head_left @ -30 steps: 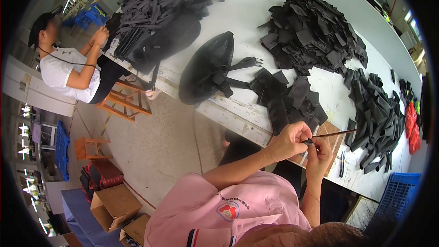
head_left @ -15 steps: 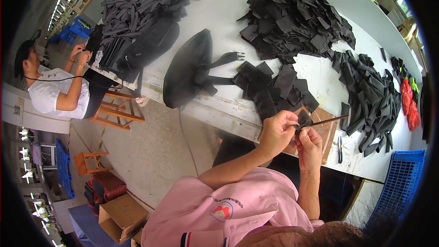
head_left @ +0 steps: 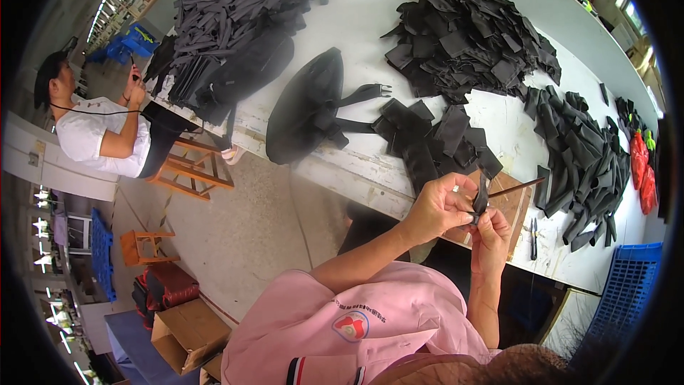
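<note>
— What fills the long white table (head_left: 356,36)?

— Heaps of black cut pieces: a big pile of strips (head_left: 235,14) at the far left, a mound of flat pieces (head_left: 470,36) in the middle, a row of folded pieces (head_left: 584,150) to the right. A black bag (head_left: 306,110) lies near the table's front edge, with a small stack (head_left: 434,139) beside it. A co-worker (head_left: 92,128) in a white shirt sits at the left end.

— And the wearer's hands?

— Both are raised together just in front of the table edge. The left hand (head_left: 438,207) is closed in a pinch on a small black strip (head_left: 481,199); the right hand (head_left: 491,232) pinches the same strip from below.

— How does the strip lie?

— Its long axis runs roughly upright, rising from between the fingertips towards the table. It touches both hands, the left gripping higher up. A thin brown stick (head_left: 516,187) slants away to the right just behind it; whether a finger holds it cannot be told. Small snips (head_left: 533,237) lie on the table near the right hand.
</note>
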`<state>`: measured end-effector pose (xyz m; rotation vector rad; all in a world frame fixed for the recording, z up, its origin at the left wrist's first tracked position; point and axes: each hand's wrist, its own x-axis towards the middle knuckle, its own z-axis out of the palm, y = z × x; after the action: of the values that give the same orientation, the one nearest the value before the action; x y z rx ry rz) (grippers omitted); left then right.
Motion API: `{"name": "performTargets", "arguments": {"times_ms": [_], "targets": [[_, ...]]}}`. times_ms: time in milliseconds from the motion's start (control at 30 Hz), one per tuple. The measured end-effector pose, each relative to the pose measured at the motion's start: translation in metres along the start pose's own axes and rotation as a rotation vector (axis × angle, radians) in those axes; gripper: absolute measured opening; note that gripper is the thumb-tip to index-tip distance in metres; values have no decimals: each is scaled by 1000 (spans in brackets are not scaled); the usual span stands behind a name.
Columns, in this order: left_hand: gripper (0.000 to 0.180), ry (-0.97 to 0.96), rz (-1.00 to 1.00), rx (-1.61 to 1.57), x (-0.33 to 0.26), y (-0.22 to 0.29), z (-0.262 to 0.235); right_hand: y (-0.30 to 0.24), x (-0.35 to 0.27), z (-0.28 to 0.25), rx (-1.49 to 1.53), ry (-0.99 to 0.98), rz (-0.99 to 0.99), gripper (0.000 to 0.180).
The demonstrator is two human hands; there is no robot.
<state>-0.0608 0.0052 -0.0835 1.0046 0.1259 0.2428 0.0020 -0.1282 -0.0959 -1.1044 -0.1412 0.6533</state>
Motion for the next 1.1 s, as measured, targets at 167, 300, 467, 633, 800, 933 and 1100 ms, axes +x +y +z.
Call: {"name": "performTargets", "arguments": {"times_ms": [167, 300, 467, 633, 800, 933, 1100], "targets": [[43, -70, -110, -364, -8, -8, 0, -11, -5, 5, 69, -75, 8, 15], [44, -310, -383, -1039, -21, -18, 4, -15, -17, 11, -42, -181, -101, 19], [28, 8, -74, -36, -19, -1, 19, -18, -7, -3, -74, -185, -300, 17], [11, 202, 335, 468, -16, -8, 38, -23, -3, -1, -279, -110, -392, 8], [3, 211, 474, 612, 0, -11, 25, -32, -5, 7, -318, -102, -280, 15], [7, 210, 178, 263, -6, -4, 34, -32, -6, 4, -422, -22, -362, 15], [27, -7, -76, -110, 2, -3, 25, -40, -13, -2, -241, -66, -133, 18]]}}
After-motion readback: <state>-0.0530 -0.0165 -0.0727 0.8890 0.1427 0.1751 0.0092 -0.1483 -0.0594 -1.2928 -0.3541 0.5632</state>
